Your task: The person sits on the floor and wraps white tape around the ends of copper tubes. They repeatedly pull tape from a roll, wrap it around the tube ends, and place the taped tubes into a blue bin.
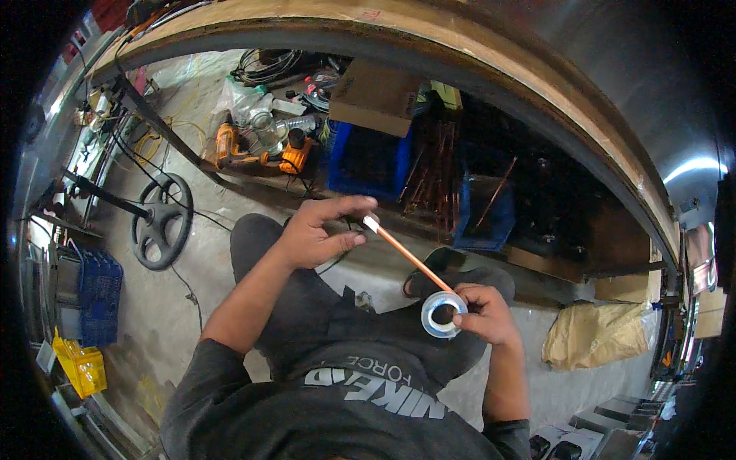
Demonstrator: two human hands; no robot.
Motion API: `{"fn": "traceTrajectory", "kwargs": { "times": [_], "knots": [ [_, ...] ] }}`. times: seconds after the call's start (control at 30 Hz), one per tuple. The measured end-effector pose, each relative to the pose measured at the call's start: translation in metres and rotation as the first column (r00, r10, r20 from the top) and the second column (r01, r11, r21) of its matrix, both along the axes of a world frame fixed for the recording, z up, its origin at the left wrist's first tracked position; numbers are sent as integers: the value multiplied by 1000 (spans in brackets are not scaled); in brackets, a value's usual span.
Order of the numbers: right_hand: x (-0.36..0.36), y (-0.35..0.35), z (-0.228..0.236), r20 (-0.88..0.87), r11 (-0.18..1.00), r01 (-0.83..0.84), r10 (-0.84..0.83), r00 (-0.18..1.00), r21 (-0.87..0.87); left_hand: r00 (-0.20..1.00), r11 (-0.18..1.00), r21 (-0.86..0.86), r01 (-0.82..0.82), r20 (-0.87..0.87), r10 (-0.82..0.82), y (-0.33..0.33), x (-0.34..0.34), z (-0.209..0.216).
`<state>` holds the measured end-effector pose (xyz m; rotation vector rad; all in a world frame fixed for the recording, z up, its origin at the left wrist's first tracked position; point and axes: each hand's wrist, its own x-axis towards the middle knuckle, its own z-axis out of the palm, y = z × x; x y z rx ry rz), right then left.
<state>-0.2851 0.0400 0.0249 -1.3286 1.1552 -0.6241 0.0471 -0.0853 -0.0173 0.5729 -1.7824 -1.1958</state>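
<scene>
From where I stand, the seated person's left grip (310,234) is spread, thumb and forefinger parted, with the rod's white tip (371,224) just beyond the fingertips; whether they brush it, I cannot tell. The copper-coloured rod (412,259) slants from there down to the right grip (489,316), which pinches its near end and the tape roll (430,323) together. The thumb laps over the roll's ring, presumably so one hand can carry both and leave the other's fingers free. Holding the rod by that end seems meant to leave the white tip exposed and within easy reach of the left grip.

Ahead of both grips, under the counter (253,37), a bundle of similar rods (431,184) leans beside a blue bin (345,182), perhaps stored there to be handy from a seat. An orange power tool (227,146) lies beyond the left grip, to its left, well apart.
</scene>
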Motion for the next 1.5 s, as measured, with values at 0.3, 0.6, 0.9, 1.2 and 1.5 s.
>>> {"fn": "traceTrajectory", "kwargs": {
  "times": [0.3, 0.6, 0.9, 1.2, 1.5],
  "knots": [
    [4, 6, 21, 11, 996, -90, 90, 996, -12, 996, 968, -252, 0, 83, 22, 11, 14, 49],
    [22, 10, 35, -256, 970, -86, 26, 966, -227, 993, 999, -36, -18, 118, 22, 10, 17, 39],
    [54, 9, 47, -767, 737, -380, -285, 574, -558, 961, 682, 717, -144, 265, -75, -1, -5, -19],
    [49, -5, 37, -814, 685, -524, -180, 553, -507, 765, 951, 84, -299, 617, 185, -11, 11, 0],
    [35, -4, 51, -765, 714, -439, -209, 610, -545, 963, 867, 464, -179, 264, 57, 8, 31, 7]
  ]
}}
